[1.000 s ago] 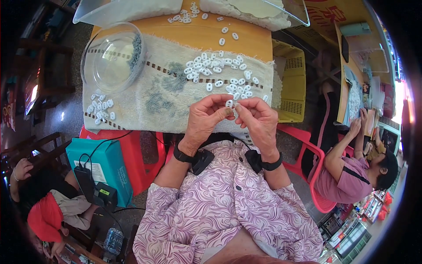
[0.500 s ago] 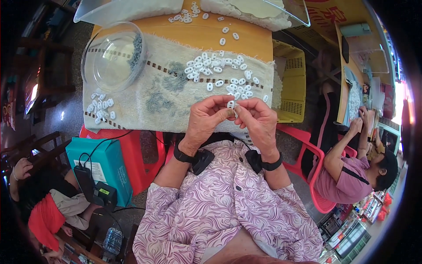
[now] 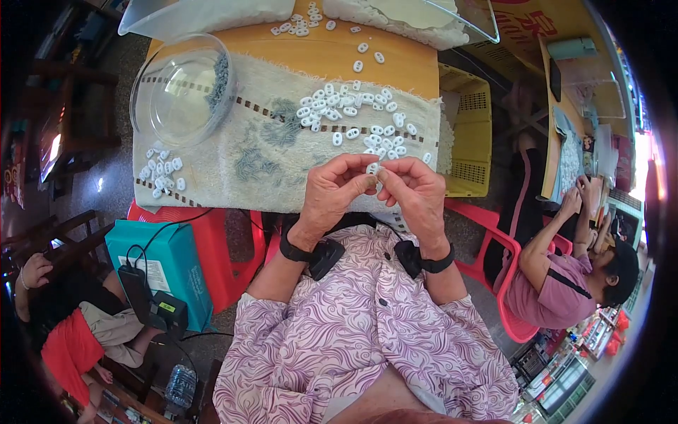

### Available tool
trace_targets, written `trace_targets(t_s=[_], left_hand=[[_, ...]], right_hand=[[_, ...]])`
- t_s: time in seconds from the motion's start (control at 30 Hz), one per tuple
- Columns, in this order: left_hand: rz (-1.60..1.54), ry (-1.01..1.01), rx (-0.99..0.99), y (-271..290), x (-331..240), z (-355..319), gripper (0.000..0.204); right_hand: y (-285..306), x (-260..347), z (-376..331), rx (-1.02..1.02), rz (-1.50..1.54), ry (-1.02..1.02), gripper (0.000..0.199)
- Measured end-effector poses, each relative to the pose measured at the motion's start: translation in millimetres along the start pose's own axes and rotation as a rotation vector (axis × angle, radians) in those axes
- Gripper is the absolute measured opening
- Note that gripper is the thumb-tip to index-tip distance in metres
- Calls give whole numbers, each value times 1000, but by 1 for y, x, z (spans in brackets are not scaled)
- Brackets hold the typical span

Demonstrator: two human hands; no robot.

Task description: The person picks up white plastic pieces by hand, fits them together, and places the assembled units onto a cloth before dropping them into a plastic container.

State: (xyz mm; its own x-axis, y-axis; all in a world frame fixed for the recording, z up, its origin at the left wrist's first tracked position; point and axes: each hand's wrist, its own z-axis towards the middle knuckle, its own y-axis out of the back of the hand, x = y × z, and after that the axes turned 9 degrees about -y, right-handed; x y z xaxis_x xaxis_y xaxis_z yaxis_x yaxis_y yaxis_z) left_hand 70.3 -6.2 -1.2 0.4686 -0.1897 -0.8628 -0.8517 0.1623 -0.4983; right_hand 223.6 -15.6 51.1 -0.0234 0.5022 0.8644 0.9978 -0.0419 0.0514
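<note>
White oval bead [image 3: 372,168], tiny, pinched between left hand [image 3: 333,189] and right hand [image 3: 417,192] fingertips; teal box [image 3: 157,259] sits lower left.

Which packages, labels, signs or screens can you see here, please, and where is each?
Teal box: lower left, beside the red stool; rectangular, with a white label.
Black charger: against the box; small yellow label.
Orange sign: top right; red writing.
Water bottle: bottom left floor; clear plastic.

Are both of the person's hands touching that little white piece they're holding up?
Touching. The head view shows the left hand and right hand meeting fingertip to fingertip, with the small white piece pinched between them above the towel.
</note>
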Motion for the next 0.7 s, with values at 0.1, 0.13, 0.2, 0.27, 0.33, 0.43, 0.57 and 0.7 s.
trace_targets(t_s=[0.1, 0.13, 0.2, 0.27, 0.33, 0.43, 0.57, 0.7], left_hand=[[4, 5, -1, 0, 1, 0, 29], [16, 3, -2, 0, 2, 0, 29], [13, -4, -4, 0, 2, 0, 27], [10, -11, -6, 0, 2, 0, 25], [17, -7, -3, 0, 2, 0, 25], [-7, -14, -5, 1, 3, 0, 25], [-50, 23, -4, 0, 1, 0, 28], [-88, 15, -5, -1, 2, 0, 29]], right_hand=[[-1, -1, 0, -9, 14, -5, 14], [-1, -1, 0, -9, 14, -5, 14], [-2, -2, 0, -15, 17, -1, 14], [-1, -1, 0, -8, 21, -4, 14], [-2, -1, 0, -2, 25, -7, 13], [-2, -2, 0, -3, 31, -13, 13], [-2, -1, -1, 6, 84, -10, 12], [-2, 2, -3, -8, 95, -9, 12]])
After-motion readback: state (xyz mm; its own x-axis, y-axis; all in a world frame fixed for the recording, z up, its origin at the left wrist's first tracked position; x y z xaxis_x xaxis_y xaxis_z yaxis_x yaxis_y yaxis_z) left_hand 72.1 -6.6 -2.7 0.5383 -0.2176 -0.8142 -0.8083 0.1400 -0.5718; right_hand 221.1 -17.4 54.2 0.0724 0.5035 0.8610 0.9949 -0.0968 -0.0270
